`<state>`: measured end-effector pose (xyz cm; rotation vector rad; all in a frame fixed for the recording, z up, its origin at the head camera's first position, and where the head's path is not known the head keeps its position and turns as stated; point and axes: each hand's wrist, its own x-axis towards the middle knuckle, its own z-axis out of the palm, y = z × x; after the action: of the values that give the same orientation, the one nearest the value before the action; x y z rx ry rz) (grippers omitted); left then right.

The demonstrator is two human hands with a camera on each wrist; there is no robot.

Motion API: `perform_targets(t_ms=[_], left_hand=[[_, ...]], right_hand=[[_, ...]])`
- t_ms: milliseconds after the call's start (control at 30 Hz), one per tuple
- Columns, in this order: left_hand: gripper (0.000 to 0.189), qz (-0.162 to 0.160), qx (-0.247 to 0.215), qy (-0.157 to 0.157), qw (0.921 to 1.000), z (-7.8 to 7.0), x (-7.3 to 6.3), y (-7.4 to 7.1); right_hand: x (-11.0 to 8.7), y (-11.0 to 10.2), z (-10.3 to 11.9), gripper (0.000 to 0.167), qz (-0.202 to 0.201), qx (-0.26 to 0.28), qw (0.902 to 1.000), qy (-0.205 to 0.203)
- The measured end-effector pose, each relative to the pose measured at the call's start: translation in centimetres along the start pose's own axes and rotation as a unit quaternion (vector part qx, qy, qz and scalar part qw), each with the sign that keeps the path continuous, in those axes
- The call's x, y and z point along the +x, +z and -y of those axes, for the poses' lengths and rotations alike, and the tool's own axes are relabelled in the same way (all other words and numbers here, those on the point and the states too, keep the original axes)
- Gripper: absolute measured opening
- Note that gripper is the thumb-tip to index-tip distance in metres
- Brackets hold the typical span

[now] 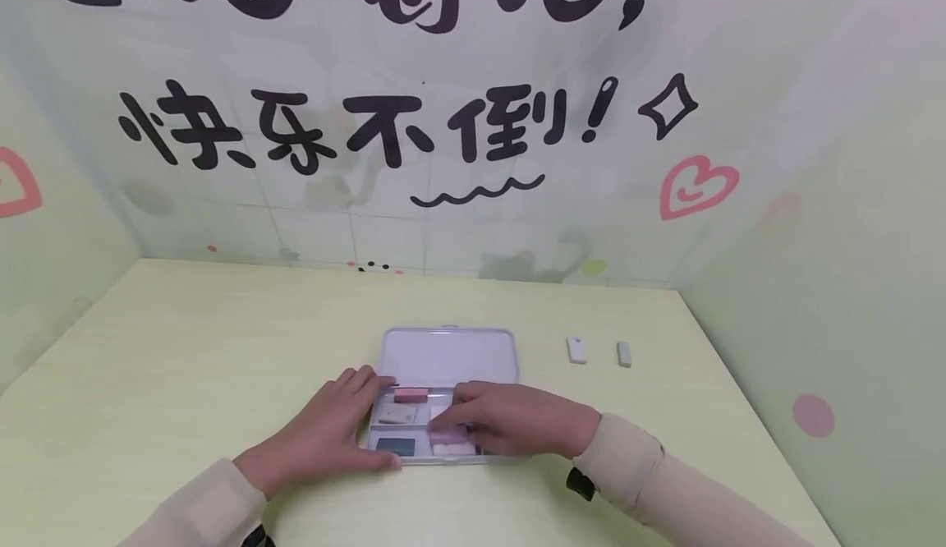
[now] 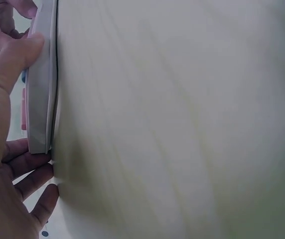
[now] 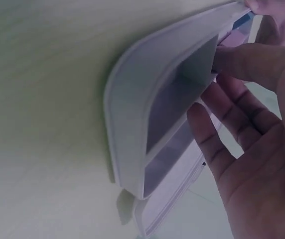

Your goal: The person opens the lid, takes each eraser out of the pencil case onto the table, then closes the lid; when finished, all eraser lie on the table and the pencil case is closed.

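A white divided case (image 1: 423, 460) lies on the table, its lid (image 1: 449, 356) laid back. My left hand (image 1: 325, 428) grips the left end, thumb (image 2: 32, 47) on the front wall and fingers near the back left corner. My right hand (image 1: 517, 420) reaches into the case and pinches a pinkish-purple eraser (image 1: 448, 435) above a white eraser (image 1: 454, 449); the fingers partly hide both. In the left compartments lie a pink eraser (image 1: 411, 395), a white eraser (image 1: 397, 414) and a dark teal eraser (image 1: 396, 447). The right wrist view shows bare right-end compartments (image 3: 175, 107).
To the right behind the case, a small white eraser (image 1: 576, 350) and a grey eraser (image 1: 624, 354) lie on the pale wooden table (image 1: 222, 342). Printed panels stand at the back (image 1: 355, 227) and along both sides.
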<state>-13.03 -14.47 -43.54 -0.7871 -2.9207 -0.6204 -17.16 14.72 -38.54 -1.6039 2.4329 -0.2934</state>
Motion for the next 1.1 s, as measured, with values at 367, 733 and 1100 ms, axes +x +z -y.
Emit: perform_targets(t_ms=[367,733,1100], left_hand=[[0.097,-0.007,0.003,-0.003,1.0000,-0.08,-0.16,0.08],[0.096,-0.014,0.004,-0.001,0.9999,-0.02,-0.24,0.18],[0.095,-0.016,-0.002,-0.001,0.9999,-0.19,-0.20,0.08]], right_hand=[[0.92,-0.23,0.11,0.047,0.034,0.030,0.9989,0.012],[0.69,-0.60,0.33,0.036,0.035,0.027,0.9988,0.019],[0.43,-0.22,0.14,0.017,-0.022,0.067,0.9969,0.035]])
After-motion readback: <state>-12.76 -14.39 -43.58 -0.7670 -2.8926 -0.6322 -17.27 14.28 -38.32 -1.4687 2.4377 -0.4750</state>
